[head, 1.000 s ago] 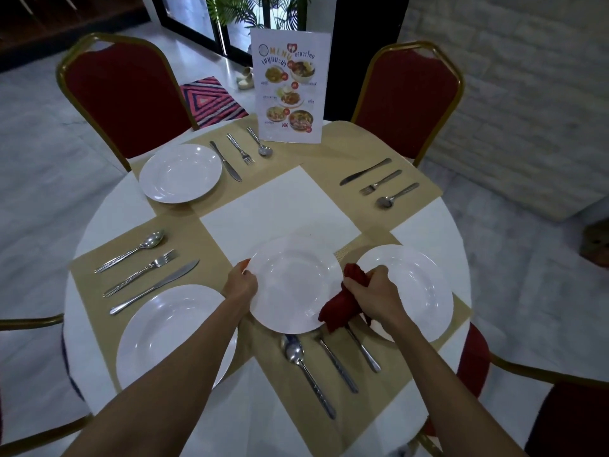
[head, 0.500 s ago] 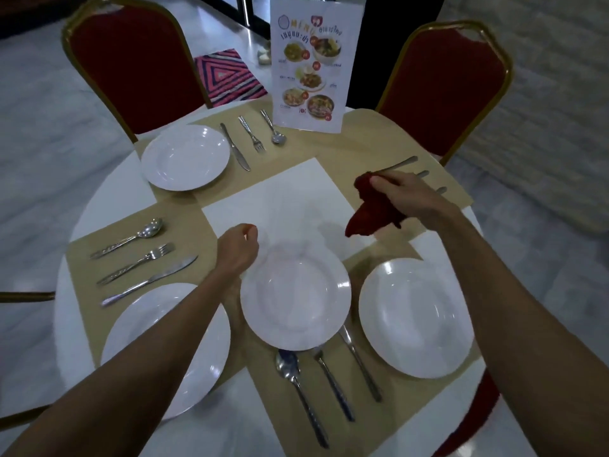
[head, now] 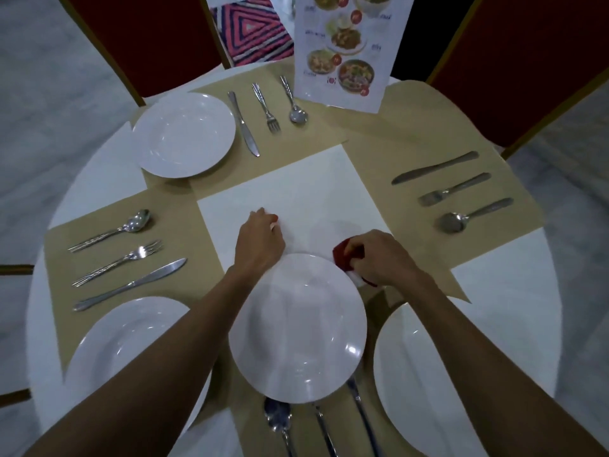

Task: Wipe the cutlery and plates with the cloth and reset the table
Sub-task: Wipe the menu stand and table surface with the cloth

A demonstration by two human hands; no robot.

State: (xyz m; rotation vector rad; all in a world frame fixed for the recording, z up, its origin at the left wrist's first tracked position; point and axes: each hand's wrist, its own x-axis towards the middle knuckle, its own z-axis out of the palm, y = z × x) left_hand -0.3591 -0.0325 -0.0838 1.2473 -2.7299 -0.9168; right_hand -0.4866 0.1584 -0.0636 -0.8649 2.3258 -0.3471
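At the desk's (head: 296, 199) near side, our left hand (head: 260, 239) lies curled at the middle plate's (head: 298, 328) eleven o'clock, holding anything or nothing we cannot tell, while our right hand (head: 382, 258), lately raised over the two-o'clock cutlery (head: 454, 189), now grips the red cloth (head: 344, 255) at one o'clock; wiping looks unfinished, resetting remains.

Gloss, metal and matt paper.
Red cloth (head: 341, 255) in the right grip (head: 382, 255) looks soft, matt; the plate (head: 296, 331) beside it is glossy white, cutlery (head: 454, 192) beyond it polished metal, placemats (head: 395, 133) matt tan paper.
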